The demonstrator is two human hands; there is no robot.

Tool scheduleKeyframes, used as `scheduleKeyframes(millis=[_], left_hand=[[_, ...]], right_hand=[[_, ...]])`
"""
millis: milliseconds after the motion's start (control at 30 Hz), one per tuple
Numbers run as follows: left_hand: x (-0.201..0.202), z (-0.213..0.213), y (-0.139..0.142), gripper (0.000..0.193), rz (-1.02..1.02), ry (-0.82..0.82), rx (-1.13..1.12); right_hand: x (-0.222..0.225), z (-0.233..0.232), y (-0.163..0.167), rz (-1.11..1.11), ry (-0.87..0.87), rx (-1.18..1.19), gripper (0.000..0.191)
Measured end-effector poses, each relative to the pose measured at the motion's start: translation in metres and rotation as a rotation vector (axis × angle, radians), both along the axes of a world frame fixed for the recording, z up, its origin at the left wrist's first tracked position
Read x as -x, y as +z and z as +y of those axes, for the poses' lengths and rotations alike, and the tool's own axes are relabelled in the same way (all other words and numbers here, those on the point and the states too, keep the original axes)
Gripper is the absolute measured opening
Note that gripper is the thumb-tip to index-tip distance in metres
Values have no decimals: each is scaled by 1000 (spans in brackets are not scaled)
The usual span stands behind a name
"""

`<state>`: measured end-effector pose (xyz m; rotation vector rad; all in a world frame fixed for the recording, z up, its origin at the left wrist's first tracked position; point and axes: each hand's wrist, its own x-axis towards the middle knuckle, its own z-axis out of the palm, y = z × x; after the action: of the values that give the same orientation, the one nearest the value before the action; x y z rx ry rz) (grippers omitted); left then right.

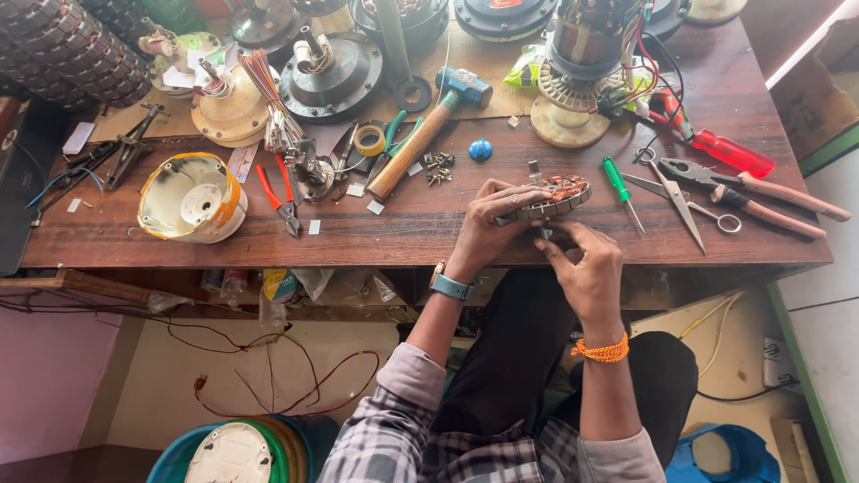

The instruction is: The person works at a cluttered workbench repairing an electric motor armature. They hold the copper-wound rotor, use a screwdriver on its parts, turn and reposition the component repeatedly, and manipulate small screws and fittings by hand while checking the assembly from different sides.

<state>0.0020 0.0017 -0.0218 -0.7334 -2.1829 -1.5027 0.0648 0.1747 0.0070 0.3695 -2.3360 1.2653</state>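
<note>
left hand (490,224) grips stator (553,199) rim | right hand (586,268) fingers beneath, grip unclear

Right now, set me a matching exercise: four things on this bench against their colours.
Things:
1. hammer head
2. small screwdriver handle
3. big screwdriver handle
4. tape roll

Colours:
A. red
B. yellow
C. blue
D. green

Pairs: 1-C, 2-D, 3-A, 4-B
</note>
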Motion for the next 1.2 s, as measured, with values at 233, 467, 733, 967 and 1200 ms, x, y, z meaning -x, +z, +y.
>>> scheduleKeyframes(millis=[233,467,733,967,1200], left_hand=[[-2,-1,3,51,5,9,3],[-1,-2,6,47,33,18,9],[-1,0,14,46,48,39,-1],[4,2,12,47,72,36,-3],[0,12,17,50,287,232,206]], right_hand=[[0,2,-7,-84,8,132,16],[2,5,-32,-219,-6,295,19],[13,2,-39,-200,-66,393,16],[20,5,-38,-317,-29,440,18],[30,10,-33,-332,5,413,23]])
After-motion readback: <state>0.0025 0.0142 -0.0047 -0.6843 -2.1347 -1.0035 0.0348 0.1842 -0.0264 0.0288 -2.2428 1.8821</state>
